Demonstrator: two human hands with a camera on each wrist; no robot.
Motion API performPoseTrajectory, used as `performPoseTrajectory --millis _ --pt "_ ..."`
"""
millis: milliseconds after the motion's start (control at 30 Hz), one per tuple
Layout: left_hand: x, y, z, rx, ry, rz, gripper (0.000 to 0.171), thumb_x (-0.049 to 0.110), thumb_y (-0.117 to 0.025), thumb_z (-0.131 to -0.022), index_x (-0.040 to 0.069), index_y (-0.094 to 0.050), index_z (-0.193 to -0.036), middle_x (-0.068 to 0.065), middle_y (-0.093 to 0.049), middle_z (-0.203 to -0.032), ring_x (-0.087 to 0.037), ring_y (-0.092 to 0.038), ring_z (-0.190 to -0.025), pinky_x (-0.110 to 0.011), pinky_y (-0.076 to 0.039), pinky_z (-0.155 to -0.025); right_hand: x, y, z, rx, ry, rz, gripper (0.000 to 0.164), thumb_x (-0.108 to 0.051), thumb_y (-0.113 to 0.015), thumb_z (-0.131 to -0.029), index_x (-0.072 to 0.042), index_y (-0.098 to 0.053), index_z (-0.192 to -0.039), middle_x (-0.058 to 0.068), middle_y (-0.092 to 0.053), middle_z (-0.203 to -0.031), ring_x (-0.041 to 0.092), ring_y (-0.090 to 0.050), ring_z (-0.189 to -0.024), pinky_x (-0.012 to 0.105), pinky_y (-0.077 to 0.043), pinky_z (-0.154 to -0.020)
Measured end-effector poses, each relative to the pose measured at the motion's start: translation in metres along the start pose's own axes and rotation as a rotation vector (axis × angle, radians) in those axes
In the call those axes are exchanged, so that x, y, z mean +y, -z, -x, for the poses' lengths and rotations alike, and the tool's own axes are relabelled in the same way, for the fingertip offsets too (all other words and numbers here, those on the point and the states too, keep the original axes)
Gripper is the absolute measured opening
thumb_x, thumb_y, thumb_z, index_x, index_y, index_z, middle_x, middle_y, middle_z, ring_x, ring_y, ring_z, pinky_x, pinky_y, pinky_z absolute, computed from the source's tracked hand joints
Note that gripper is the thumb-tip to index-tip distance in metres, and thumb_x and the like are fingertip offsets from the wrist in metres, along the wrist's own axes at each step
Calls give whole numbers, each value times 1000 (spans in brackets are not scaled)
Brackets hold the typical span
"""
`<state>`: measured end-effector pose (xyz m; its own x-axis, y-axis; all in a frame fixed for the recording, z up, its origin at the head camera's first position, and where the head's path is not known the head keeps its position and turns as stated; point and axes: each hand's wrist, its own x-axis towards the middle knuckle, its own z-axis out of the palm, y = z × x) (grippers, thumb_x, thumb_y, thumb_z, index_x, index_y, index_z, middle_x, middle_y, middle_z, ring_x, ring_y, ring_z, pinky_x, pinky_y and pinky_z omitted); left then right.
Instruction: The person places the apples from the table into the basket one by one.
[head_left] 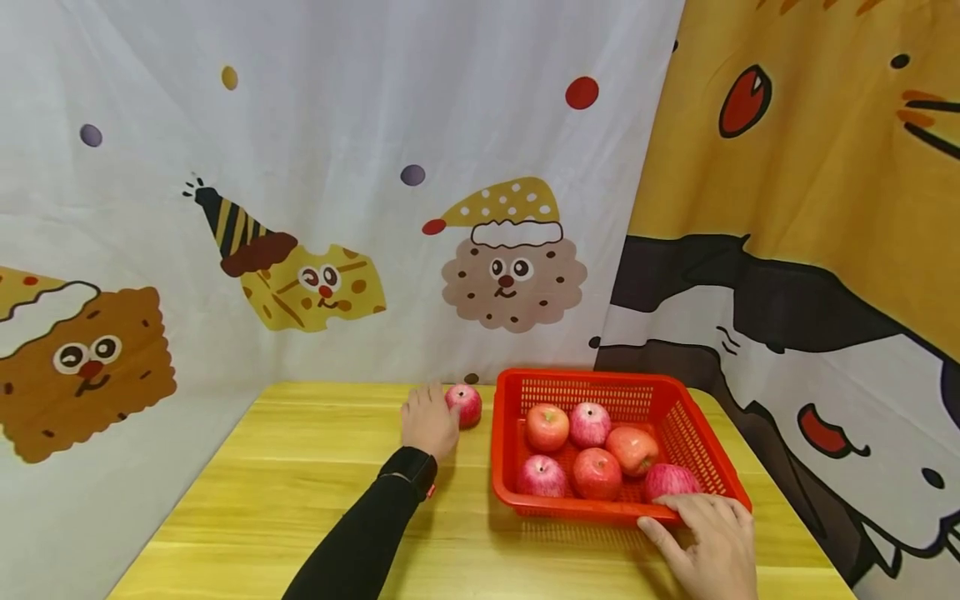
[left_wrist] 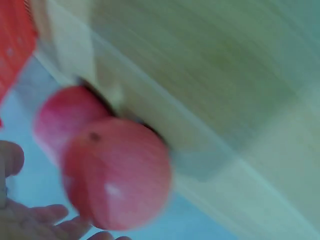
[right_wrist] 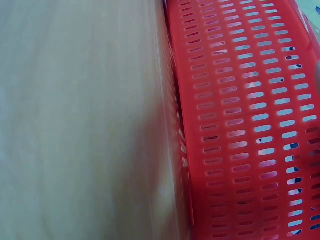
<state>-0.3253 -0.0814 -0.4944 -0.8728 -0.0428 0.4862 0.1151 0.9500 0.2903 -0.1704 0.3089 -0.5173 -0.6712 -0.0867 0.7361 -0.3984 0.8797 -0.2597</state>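
My left hand [head_left: 430, 421] reaches toward the back of the table, beside a red apple [head_left: 465, 406]. In the left wrist view a nearer apple [left_wrist: 120, 175] overlaps a farther apple [left_wrist: 65, 117]; the fingers are outstretched close to the nearer one, and blur hides whether they touch it. Only one of these two apples shows in the head view. At the front right corner of a red plastic basket [head_left: 504, 467], my right hand [head_left: 708, 542] grips the rim, fingers over it and thumb outside. Several apples lie inside, among them a striped pink apple [head_left: 671, 482] nearest that hand.
The basket stands on the right part of a wooden table [head_left: 300, 492]. A white curtain [head_left: 322, 125] with cartoon prints hangs along the back edge, and a yellow and black printed curtain [head_left: 825, 192] hangs on the right. The basket's slotted side [right_wrist: 240, 120] fills much of the right wrist view.
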Motion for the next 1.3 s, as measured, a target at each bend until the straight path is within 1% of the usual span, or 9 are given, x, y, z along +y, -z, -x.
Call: performPoseTrajectory --millis 100,233,433,533,667,767,900,1133,1300 --pt "-12 -1 0 -95 90 -18 58 41 -65 -93 -8 -55 -123 -24 -58 -115 -43 -47 -106 -56 -44 -90 0 1 1 -4 -4 -1 38 -44 -87 -66 -17 -73 -88 5 -69 -86 29 -51 -90 58 -27 -85" --pt "-18 0 0 -148 108 -40 54 44 -70 -89 -4 -59 -109 -21 -61 -101 -41 -52 -92 -54 -50 -79 0 0 1 -9 -7 0 37 -45 -87 -67 -18 -72 -88 4 -69 -87 28 -51 -90 58 -27 -85" --pt "-19 0 0 -215 62 -93 41 32 -77 -82 -1 -65 -104 -19 -63 -95 -39 -56 -83 -52 -54 -73 2 -1 1 11 11 -3 37 -44 -87 -67 -18 -73 -88 2 -69 -86 27 -51 -89 57 -27 -84" --pt "-23 0 4 -225 50 -94 43 35 -76 -83 -1 -64 -102 -19 -61 -93 -40 -55 -81 -53 -54 -69 3 -1 2 22 17 -5 37 -44 -87 -66 -18 -73 -89 2 -69 -86 27 -51 -90 57 -27 -83" --pt "-29 5 17 -184 -41 -88 50 41 -76 -84 -3 -63 -103 -21 -60 -95 -41 -55 -83 -52 -55 -70 4 -1 1 20 18 0 38 -45 -86 -66 -18 -73 -89 3 -69 -87 26 -52 -90 56 -28 -84" --pt "-33 13 30 -186 -121 -78 56 41 -74 -87 -4 -61 -118 -27 -59 -111 -44 -55 -93 -52 -54 -77 4 -1 2 14 23 4 38 -45 -86 -66 -17 -73 -89 3 -69 -87 26 -52 -90 55 -29 -84" --pt "-38 27 43 -241 -158 -19 65 40 -74 -87 0 -55 -135 -33 -51 -127 -48 -56 -99 -55 -54 -80 4 -1 2 10 25 0 39 -44 -86 -66 -16 -73 -89 4 -69 -87 26 -52 -90 55 -28 -83" --pt "-47 43 54 -297 -198 73 68 35 -85 -75 7 -59 -132 -28 -56 -108 -34 -61 -72 -47 -57 -64 4 0 1 -7 16 8 39 -46 -86 -67 -16 -73 -89 5 -70 -88 27 -52 -91 55 -28 -84" --pt "-44 41 60 -290 -199 163 68 37 -83 -77 10 -57 -134 -24 -54 -111 -29 -60 -77 -43 -56 -66 4 0 1 -15 13 -8 39 -45 -86 -67 -16 -73 -90 5 -70 -90 27 -51 -93 55 -27 -86"
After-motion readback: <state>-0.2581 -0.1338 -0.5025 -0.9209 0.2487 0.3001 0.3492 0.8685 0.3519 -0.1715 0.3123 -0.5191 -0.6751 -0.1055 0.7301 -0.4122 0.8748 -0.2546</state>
